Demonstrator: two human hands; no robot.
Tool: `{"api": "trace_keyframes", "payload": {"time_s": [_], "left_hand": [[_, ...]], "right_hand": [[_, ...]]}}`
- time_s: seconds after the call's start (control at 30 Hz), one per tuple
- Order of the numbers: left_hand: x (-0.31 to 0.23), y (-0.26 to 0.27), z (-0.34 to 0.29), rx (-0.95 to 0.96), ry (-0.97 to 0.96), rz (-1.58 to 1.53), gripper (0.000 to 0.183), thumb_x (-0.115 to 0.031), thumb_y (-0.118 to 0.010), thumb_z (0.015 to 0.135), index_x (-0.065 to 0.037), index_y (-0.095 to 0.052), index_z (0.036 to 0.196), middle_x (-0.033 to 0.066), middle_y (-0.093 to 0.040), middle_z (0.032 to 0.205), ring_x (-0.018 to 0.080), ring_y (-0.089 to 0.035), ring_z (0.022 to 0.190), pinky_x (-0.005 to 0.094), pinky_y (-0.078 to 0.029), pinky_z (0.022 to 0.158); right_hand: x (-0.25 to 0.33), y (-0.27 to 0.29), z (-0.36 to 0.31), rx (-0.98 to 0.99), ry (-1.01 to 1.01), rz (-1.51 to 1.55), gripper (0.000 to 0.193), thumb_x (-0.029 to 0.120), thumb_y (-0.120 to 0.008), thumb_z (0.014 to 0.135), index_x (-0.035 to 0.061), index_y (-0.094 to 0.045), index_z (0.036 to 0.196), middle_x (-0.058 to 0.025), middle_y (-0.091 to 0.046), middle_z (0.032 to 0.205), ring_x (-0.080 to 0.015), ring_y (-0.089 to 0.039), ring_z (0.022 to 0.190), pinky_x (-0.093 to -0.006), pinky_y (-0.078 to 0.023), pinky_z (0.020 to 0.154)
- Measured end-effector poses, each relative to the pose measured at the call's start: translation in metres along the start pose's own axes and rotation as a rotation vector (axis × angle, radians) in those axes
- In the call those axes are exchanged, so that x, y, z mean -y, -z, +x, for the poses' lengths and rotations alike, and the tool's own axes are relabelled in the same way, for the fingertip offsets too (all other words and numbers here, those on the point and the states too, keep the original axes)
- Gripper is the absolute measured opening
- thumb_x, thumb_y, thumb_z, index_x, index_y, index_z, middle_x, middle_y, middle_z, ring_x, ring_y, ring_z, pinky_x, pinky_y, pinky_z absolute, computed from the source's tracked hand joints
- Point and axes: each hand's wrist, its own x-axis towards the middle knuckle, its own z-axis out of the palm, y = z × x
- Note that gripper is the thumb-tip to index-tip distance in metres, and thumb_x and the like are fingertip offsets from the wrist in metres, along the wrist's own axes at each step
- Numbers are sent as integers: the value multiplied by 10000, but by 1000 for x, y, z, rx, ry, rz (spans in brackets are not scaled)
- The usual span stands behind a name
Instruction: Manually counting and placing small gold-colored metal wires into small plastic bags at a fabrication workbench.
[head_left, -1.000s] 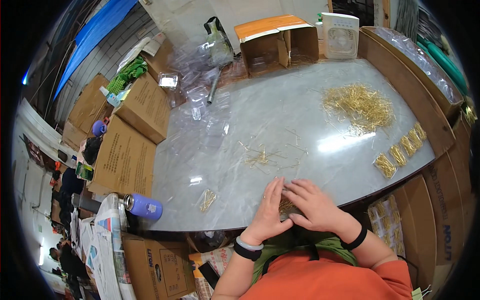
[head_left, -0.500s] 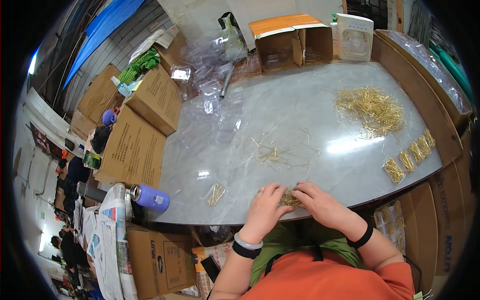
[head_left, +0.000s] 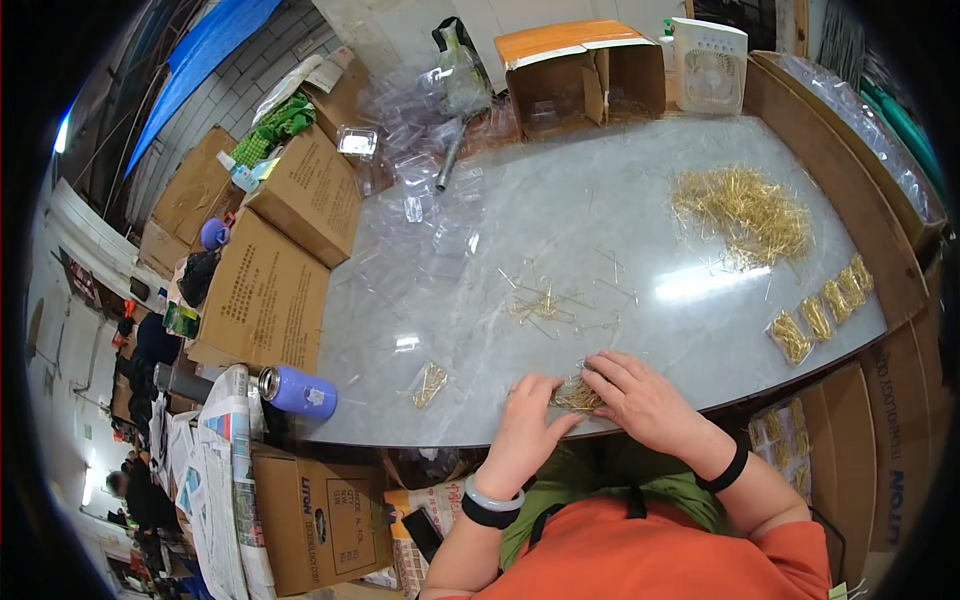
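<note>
At the near table edge, a small bunch of gold wire hooks (head_left: pixel 575 395) lies between my two hands. My left hand (head_left: pixel 528 422) curves round its left side, thumb at the near side and fingers at the far side. My right hand (head_left: pixel 638 405) covers its right side, fingers pressed together over the wires. Part of the bunch is hidden under the fingers. Farther in lies a loose scatter of hooks (head_left: pixel 545 300). To the left is a clear packet of hooks (head_left: pixel 430 385).
A large heap of gold hooks (head_left: pixel 745 215) sits at the back right, with several filled packets (head_left: pixel 815 318) at the right edge. Clear plastic boxes (head_left: pixel 425 200) pile up at the back left. A purple bottle (head_left: pixel 300 393) lies by cardboard boxes (head_left: pixel 262 300). A white fan (head_left: pixel 709 68) stands behind.
My right hand has shifted slightly away from me over the bunch. My left fingers have loosened a little, and more of the hooks show between the hands.
</note>
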Motion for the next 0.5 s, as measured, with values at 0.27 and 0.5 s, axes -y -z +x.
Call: {"api": "trace_keyframes", "payload": {"time_s": [0.27,0.5], "left_hand": [[-1,-25,5,-136,66,-239,374,44,-708,876,18,-638,1243,150,-650,1103,222,-700,911,315,-579,803],[-12,-37,9,-170,-41,-418,372,20,-726,882,19,-642,1244,138,-624,1191,215,-673,984,316,-572,822]], "right_hand": [[0,16,1,2,-35,-49,617,305,-761,863,53,-531,1377,-152,-518,1424,-351,-461,1357,-485,-394,1124],[-19,2,-12,-6,-122,30,646,349,-791,827,68,-551,1358,-145,-525,1401,-344,-465,1342,-514,-343,1146]]}}
